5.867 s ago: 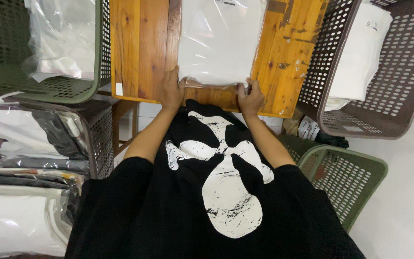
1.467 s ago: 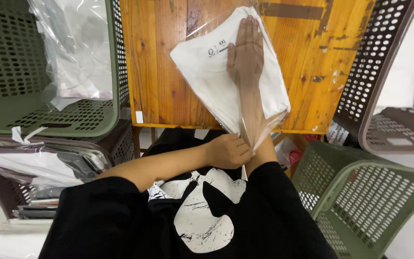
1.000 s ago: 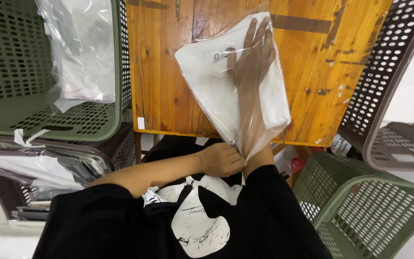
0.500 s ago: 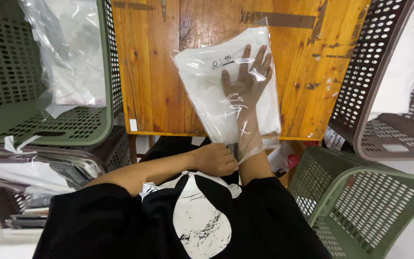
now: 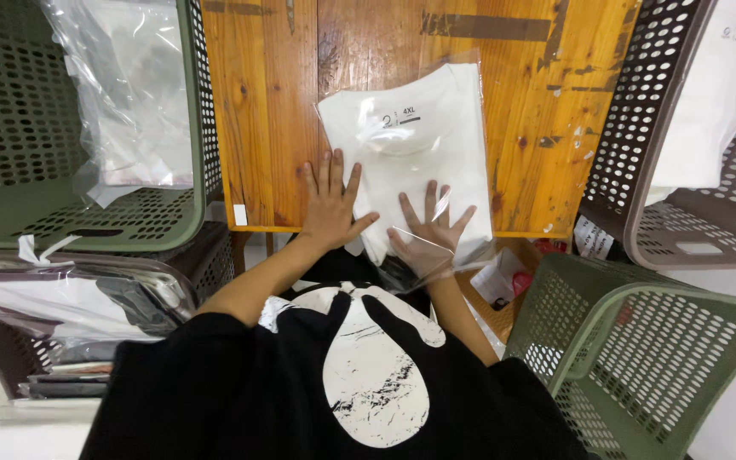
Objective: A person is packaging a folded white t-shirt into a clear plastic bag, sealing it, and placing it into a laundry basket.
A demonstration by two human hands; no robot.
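The person, in a black top w/ a white print, is leaning over the near edge of the wooden bench. Left hand is lying flat on the wood, fingers spread wide, gripping nothing, thumb side just touching the left edge of the bagged shirt. Right hand is sitting inside the open near end of the clear plastic bag, fingers splayed wide, pressing on the folded white garment, not closing on anything. The package is lying flat on the bench, roughly mid-bench, slightly skewed, its near end overhanging the bench edge toward the person's body. Judging by looks: it's likely light and soft, floppy w/o support, so it'd sag if lifted by one corner; the film looks slick and crinkly, prob. slippery under dry palms, and the fold inside could shift. Best hold seems to be flat palms under or on both long sides, or pinching bag + cloth together at the near end. Nothing fragile here. Around it: a green basket w/ bagged white cloth at left, another green basket near right, a brown basket w/ white items at far right.
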